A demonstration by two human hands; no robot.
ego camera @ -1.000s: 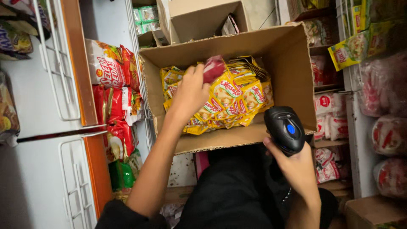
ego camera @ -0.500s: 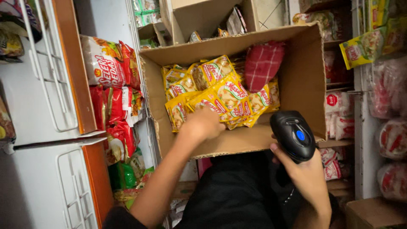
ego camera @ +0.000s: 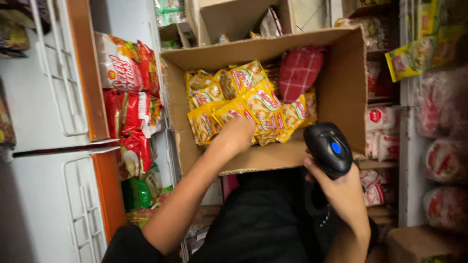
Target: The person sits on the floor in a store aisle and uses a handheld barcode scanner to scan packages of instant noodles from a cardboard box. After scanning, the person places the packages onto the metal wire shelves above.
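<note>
Left hand [ego camera: 237, 135] among yellow packets [ego camera: 253, 104], fingers hidden, grip untellable; right hand [ego camera: 341, 192] clamped around black scanner [ego camera: 328, 148].

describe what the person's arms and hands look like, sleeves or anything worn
Both forearms are bare, with no gloves, rings or watch visible on the left hand or the right hand. A dark sleeve edge shows near the left upper arm, matching the black clothing below.
</note>
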